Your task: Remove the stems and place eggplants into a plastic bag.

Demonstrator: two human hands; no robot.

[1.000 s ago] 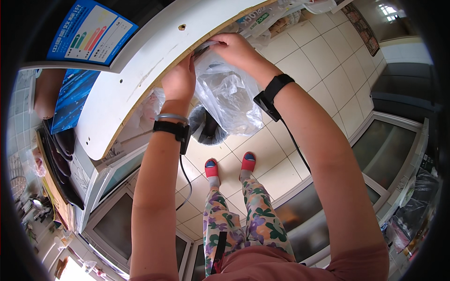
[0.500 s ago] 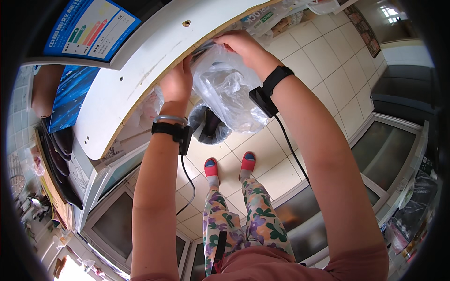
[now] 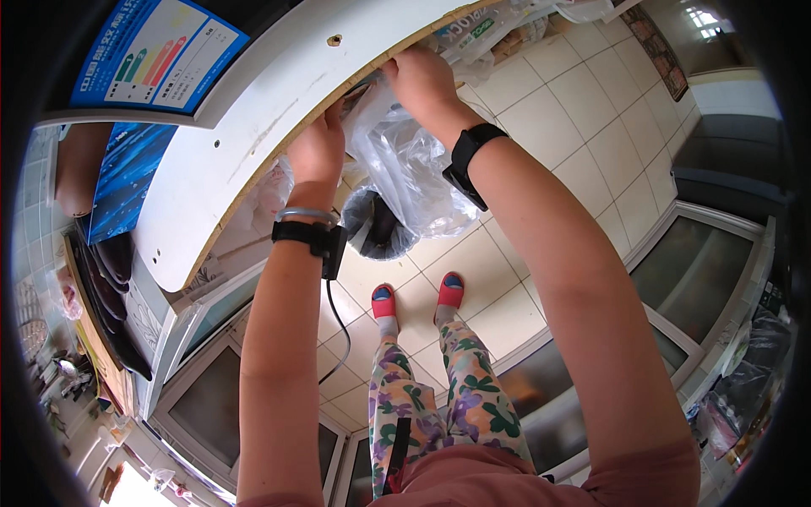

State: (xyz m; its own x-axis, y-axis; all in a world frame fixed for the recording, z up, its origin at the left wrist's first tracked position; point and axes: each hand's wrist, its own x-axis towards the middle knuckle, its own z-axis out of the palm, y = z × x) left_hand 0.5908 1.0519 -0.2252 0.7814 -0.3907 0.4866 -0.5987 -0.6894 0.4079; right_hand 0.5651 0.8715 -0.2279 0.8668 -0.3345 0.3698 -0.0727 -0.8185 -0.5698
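Both hands reach in under the wooden edge of a curved white board [image 3: 279, 101]. My left hand [image 3: 317, 150] is at the board's edge, its fingers hidden beneath it. To its right, my right hand [image 3: 421, 83] is bent at the same edge, with its fingertips out of sight. A clear plastic bag [image 3: 414, 165] hangs crumpled between and below the hands; whether either one grips it is hidden. Under the bag, a round bin [image 3: 359, 228] with a plastic liner stands on the floor, and a long dark thing [image 3: 383, 224] shows in it.
Glass-fronted cabinets [image 3: 693, 253] run along the right and below. More plastic packaging [image 3: 481, 38] lies past the board's far end. Several dark purple eggplants [image 3: 110, 296] lie at the left, near a blue glossy panel [image 3: 131, 186]. My feet in red slippers [image 3: 452, 290] stand on the tiled floor.
My right hand has shifted slightly left and turned at the wrist, its fingers going further under the board's edge. The bag has moved a little. My left hand stays nearly where it was.
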